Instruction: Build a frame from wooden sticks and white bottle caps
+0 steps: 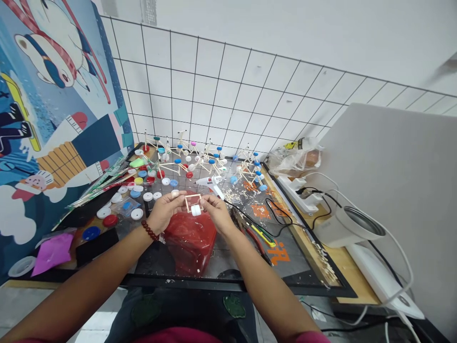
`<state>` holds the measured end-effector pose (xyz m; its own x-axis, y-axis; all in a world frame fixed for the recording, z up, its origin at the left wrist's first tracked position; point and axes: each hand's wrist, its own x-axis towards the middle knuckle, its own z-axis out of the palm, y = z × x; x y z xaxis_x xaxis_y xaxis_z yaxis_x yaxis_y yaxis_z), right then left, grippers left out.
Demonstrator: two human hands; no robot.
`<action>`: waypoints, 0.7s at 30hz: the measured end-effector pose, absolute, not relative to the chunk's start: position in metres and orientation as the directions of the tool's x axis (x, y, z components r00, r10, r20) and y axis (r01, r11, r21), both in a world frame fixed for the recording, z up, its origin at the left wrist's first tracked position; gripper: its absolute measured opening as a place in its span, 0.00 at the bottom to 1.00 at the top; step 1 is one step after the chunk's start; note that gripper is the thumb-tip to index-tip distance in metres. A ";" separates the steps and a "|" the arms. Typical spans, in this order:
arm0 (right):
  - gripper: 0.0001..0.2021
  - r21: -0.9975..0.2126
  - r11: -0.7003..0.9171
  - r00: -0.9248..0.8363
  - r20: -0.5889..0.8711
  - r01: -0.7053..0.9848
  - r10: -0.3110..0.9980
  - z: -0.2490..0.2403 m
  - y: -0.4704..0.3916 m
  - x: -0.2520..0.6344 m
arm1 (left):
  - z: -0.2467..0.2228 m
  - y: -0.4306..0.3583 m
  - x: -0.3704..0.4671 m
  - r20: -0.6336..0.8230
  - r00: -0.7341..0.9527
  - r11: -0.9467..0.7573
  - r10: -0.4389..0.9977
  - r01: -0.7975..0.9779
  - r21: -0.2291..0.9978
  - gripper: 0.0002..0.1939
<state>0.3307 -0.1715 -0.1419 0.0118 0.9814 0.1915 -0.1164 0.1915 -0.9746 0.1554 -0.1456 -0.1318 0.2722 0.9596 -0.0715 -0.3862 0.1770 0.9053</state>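
A small rectangular frame of wooden sticks [193, 196] is held up over the middle of the table, with white round caps [196, 210] at its lower edge. My left hand [166, 209] pinches its left side between thumb and fingers. On the opposite side, my right hand [217, 212] grips the right edge the same way. Under both hands lies a red plastic bag or wrapped block [191, 238]. Just beyond the fingers is a white glue gun [210, 181].
Stick-and-cap models [214, 159] line the back. Loose bottle caps [137, 214] spread to the left, beside a pink packet [53, 252]. Pliers [255, 240], a yellow-green cutter [264, 234] and a black cord [282, 224] lie right. A power strip [300, 194] stands at the right edge.
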 end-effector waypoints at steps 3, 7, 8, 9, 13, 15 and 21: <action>0.18 -0.976 0.183 0.023 0.182 -0.119 0.983 -0.144 -0.171 0.331 | -0.129 -0.147 0.155 -0.076 0.288 0.177 0.954 -0.342 0.923 0.21; 0.19 -0.978 0.182 0.037 0.179 -0.103 0.983 -0.148 -0.169 0.331 | -0.129 -0.147 0.154 -0.062 0.286 0.148 0.956 -0.291 0.945 0.19; 0.18 -0.978 0.186 0.039 0.183 -0.098 0.982 -0.149 -0.169 0.331 | -0.130 -0.147 0.154 -0.058 0.285 0.141 0.957 -0.279 0.950 0.18; 0.18 -0.977 0.191 0.039 0.188 -0.093 0.981 -0.150 -0.169 0.331 | -0.131 -0.146 0.153 -0.058 0.286 0.138 0.956 -0.269 0.953 0.18; 0.18 -0.975 0.216 0.016 0.216 -0.048 0.976 -0.151 -0.170 0.330 | -0.137 -0.142 0.153 0.066 0.259 -0.018 0.964 -0.182 0.983 0.16; 0.18 -0.972 0.233 -0.011 0.233 -0.016 0.972 -0.149 -0.172 0.328 | -0.139 -0.142 0.153 0.215 0.255 -0.206 0.943 -0.062 0.977 0.14; 0.17 -0.965 0.259 -0.059 0.257 0.045 0.965 -0.147 -0.175 0.324 | -0.139 -0.150 0.151 0.657 0.304 -0.724 0.690 0.297 0.623 0.06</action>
<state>0.3244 -0.1749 -0.1470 -0.0595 0.9647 0.2566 0.0448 0.2594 -0.9647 0.1511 -0.1501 -0.1393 0.3042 0.6899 0.6569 0.2967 -0.7239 0.6229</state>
